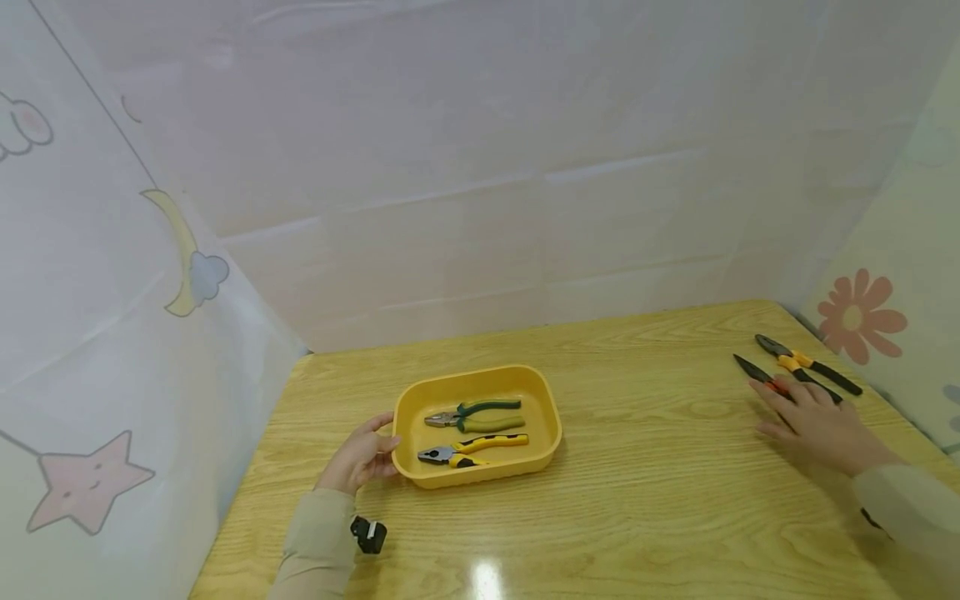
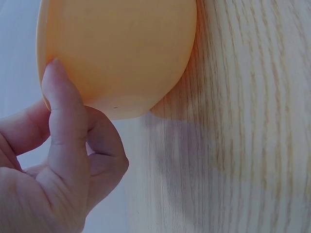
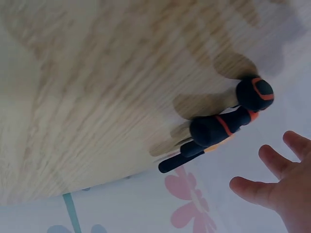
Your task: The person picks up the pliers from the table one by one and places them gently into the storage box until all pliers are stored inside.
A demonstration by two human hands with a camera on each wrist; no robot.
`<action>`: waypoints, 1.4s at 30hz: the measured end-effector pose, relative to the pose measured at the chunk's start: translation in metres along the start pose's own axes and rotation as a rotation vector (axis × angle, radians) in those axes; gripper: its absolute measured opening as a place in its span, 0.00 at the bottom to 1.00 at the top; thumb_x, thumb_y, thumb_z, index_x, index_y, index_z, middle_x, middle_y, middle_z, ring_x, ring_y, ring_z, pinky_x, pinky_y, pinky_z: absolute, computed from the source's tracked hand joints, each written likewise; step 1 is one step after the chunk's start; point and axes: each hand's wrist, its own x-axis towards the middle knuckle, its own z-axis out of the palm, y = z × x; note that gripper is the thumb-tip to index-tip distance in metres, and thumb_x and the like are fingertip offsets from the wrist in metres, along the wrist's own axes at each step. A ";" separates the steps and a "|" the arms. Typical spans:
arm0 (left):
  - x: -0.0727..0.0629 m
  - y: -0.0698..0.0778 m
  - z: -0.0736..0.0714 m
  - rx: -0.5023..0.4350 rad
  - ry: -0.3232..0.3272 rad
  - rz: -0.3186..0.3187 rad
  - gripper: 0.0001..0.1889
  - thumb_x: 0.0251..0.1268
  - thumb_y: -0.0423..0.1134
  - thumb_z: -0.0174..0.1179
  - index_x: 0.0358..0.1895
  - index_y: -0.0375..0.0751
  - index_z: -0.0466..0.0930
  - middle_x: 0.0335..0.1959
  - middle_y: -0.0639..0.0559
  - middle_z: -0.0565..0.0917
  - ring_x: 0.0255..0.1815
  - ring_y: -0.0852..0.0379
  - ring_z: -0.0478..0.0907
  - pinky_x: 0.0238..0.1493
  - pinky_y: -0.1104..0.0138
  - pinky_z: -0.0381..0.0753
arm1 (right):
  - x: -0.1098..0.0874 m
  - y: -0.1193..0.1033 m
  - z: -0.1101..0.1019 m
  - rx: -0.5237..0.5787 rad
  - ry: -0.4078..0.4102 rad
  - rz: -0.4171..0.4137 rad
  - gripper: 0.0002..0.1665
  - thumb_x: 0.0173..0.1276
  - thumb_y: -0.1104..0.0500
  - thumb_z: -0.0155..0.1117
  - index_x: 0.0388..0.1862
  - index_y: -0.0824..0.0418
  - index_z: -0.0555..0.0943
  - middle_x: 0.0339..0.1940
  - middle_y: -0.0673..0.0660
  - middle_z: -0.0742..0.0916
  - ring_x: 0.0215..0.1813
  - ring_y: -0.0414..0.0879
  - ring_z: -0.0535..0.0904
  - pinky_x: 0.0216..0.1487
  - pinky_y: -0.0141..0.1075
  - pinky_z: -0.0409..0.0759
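My left hand (image 1: 360, 457) grips the left end of a yellow plastic tray (image 1: 487, 477), thumb and fingers pinching its rim, as the left wrist view also shows. Inside lie green-handled combination pliers (image 1: 491, 406) and yellow-and-black combination pliers (image 1: 495, 440), jaws toward the left. At the table's far right, my right hand (image 1: 813, 425) is over long-nose pliers (image 1: 752, 369) with red-and-black handles. In the right wrist view its visible fingers are extended, apart from those handles (image 3: 214, 130). Orange-and-black pliers (image 1: 795, 360) lie just beyond them.
The wooden table (image 1: 660, 467) has its back edge against a pale hanging sheet (image 1: 480, 208). Printed side sheets stand left and right, the right one with a flower (image 1: 855, 317). A small black device (image 1: 369, 534) sits at my left wrist.
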 end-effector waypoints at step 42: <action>-0.001 -0.002 -0.002 0.002 -0.023 0.024 0.29 0.72 0.26 0.49 0.74 0.35 0.55 0.37 0.41 0.74 0.26 0.56 0.73 0.22 0.69 0.80 | 0.015 0.030 0.032 0.032 -0.054 0.120 0.37 0.76 0.52 0.52 0.75 0.68 0.54 0.61 0.80 0.64 0.46 0.79 0.68 0.35 0.68 0.73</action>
